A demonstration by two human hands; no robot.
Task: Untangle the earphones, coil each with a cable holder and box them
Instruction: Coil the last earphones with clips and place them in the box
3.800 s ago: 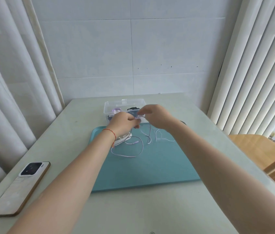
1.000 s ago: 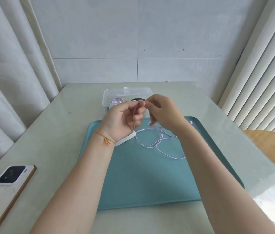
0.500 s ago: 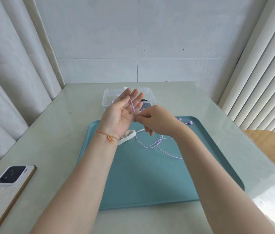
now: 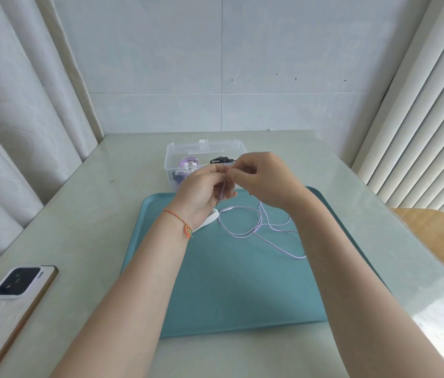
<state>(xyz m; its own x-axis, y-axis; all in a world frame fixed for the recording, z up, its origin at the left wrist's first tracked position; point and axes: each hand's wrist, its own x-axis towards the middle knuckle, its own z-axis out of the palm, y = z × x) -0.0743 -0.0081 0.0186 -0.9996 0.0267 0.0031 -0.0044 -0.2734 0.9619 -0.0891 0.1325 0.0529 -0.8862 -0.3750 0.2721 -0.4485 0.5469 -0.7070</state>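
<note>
left hand has curled closed round purple cable.

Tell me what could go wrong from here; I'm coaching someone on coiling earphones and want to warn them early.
1. The loose lilac cable lies in crossing loops on the teal tray; pulling more in may tighten a knot.
2. The left hand and right hand pinch only a few turns; a slack grip could let them spring apart.
3. The white cable holder sits partly under the left wrist, awkward to reach.
</note>
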